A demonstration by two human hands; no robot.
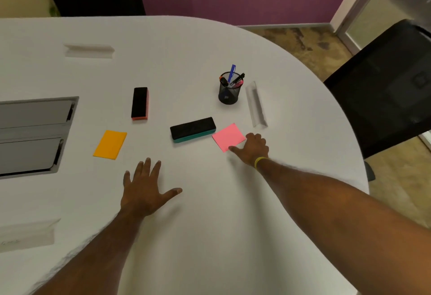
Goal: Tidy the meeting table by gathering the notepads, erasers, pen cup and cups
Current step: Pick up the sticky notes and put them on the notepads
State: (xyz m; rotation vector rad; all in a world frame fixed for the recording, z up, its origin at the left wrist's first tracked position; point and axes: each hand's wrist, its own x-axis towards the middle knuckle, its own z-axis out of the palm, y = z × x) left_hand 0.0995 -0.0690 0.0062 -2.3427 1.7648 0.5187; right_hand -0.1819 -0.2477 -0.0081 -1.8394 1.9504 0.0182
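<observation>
A pink notepad [228, 136] lies on the white table [210, 224]. My right hand [253, 149] grips its near right corner, thumb on the front edge, fingers curled along the right side. Just left of it lies a black eraser with a teal base [193, 129]. A black eraser with an orange base [140, 103] lies farther left, and an orange notepad [110, 144] lies nearer me on the left. The black mesh pen cup [229, 90] with several pens stands behind the pink pad. My left hand [145, 189] rests flat, fingers spread, holding nothing. No cups are in view.
A clear plastic name holder [256, 105] lies right of the pen cup, another [89, 50] at the far left, a third [26, 234] near the left edge. A grey cable hatch [35, 136] sits in the table at left. A black chair [387, 89] stands at right.
</observation>
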